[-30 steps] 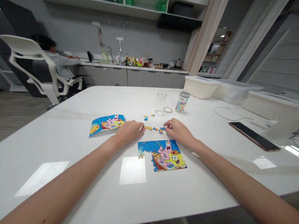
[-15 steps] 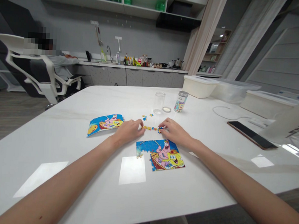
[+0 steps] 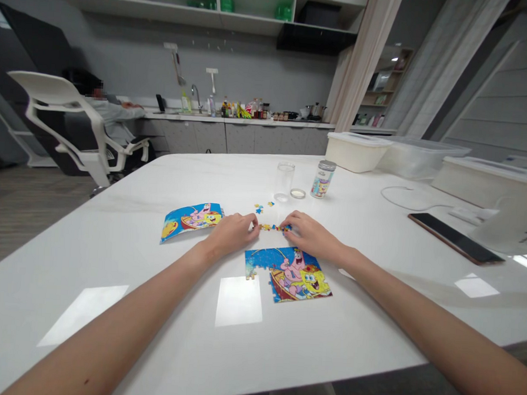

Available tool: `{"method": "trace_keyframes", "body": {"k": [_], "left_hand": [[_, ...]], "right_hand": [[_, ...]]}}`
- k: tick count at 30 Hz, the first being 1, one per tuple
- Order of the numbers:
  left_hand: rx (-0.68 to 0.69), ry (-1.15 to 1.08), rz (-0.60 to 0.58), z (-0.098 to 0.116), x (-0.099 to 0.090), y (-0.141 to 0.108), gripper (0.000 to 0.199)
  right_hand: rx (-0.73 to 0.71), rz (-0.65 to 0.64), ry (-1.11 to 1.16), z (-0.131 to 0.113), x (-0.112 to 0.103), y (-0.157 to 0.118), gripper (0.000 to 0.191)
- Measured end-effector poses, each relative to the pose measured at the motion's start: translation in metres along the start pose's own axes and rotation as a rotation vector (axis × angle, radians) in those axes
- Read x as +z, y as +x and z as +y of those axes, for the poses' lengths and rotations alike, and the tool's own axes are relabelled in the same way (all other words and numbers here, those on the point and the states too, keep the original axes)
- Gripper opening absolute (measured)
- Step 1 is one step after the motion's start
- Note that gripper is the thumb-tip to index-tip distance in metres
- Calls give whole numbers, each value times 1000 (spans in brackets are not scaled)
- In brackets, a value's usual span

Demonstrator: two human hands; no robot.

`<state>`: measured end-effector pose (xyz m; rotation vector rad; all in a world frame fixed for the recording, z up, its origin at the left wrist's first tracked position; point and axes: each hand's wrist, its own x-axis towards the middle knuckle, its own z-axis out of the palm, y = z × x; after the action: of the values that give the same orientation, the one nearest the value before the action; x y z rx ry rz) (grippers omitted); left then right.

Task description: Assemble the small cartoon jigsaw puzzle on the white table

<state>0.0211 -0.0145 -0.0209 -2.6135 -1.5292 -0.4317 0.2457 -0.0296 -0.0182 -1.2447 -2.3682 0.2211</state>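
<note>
A partly assembled cartoon puzzle (image 3: 301,276) lies flat on the white table (image 3: 185,346), with a gap at its lower left. Behind it, several loose pieces (image 3: 268,227) form a short row between my hands. My left hand (image 3: 234,232) has its fingertips pinched at the row's left end. At the right end, my right hand (image 3: 306,232) has its fingers closed on small pieces. What the left fingertips hold is too small to make out. A curved picture sheet (image 3: 189,220) rests left of my left hand. A few more pieces (image 3: 259,209) lie farther back.
A clear jar (image 3: 284,181), a loose lid (image 3: 298,193) and a printed can (image 3: 323,180) stand behind the pieces. At the right are a phone (image 3: 456,237), a cable and storage boxes (image 3: 358,152). A person (image 3: 115,119) sits at the far left.
The whole view has shifted slightly, so things appear a little farther right. Both hands stay at the row of pieces, with only slight finger movement.
</note>
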Motion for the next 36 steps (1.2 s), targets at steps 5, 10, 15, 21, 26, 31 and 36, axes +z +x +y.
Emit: {"method": "trace_keyframes", "body": {"k": [5, 10, 15, 21, 26, 31, 36], "left_hand": [[-10, 11, -23, 0, 0, -1, 29], [-2, 3, -32, -1, 1, 0, 29], [1, -17, -24, -3, 3, 1, 28], [11, -1, 5, -3, 4, 1, 27], [-1, 13, -5, -2, 3, 0, 25], [4, 17, -22, -1, 0, 0, 28], [-18, 9, -20, 1, -3, 0, 30]], "right_hand": [[-55, -20, 41, 5, -2, 1, 17], [-16, -23, 69, 8, -4, 2, 17], [10, -34, 99, 8, -3, 2, 18], [0, -3, 121, 6, -3, 1, 18], [-5, 129, 113, 5, -3, 2, 25], [16, 165, 114, 10, 0, 3, 24], [17, 152, 127, 12, 3, 4, 29]]}}
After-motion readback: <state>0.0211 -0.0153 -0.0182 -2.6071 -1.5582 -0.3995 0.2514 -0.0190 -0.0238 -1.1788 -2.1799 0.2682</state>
